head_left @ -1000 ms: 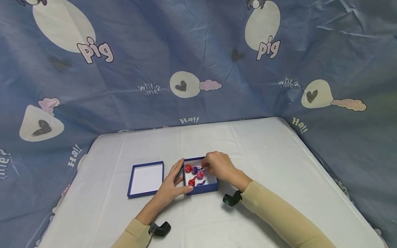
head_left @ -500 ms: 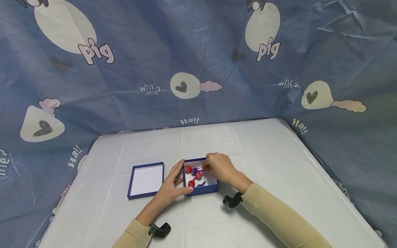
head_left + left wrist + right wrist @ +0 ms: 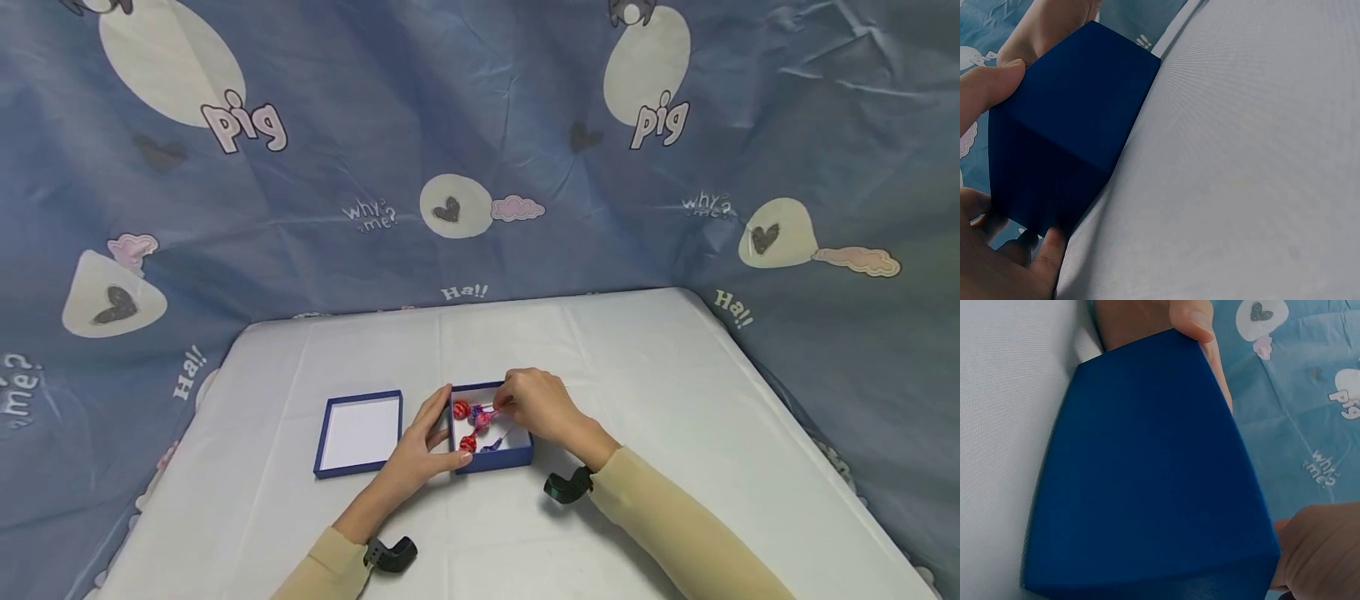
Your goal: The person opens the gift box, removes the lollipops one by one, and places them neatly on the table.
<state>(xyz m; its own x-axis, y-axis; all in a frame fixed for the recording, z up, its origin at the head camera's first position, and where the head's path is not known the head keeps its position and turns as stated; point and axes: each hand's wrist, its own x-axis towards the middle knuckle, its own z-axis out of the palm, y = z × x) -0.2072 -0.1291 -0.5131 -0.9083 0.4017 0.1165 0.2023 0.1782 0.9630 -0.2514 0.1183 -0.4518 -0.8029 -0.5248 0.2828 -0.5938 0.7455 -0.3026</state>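
A shallow blue box (image 3: pixel 501 459) with a white inside sits on the table in the head view. My left hand (image 3: pixel 417 452) grips its left side, thumb at the near corner and fingers along the left wall. Over the box's right part, my right hand (image 3: pixel 542 403) reaches in and pinches the stick of a pink lollipop (image 3: pixel 483 420); its fingertips are partly hidden. Red lollipops (image 3: pixel 468 443) and a purple lollipop (image 3: pixel 475 413) lie inside too, with a dark blue-purple wrapped one (image 3: pixel 492 447) near the front wall. Both wrist views show mainly the outer blue box walls (image 3: pixel 1066 100).
A matching blue-rimmed lid (image 3: pixel 358 432), white inside, lies to the left of the box. Both stand on a white-covered table (image 3: pixel 637 358). A blue printed curtain (image 3: pixel 480 125) hangs behind and around the table.
The pink lollipop has shifted slightly left and toward the back inside the box, its stick in my right hand's fingers. My left hand keeps its hold on the box.
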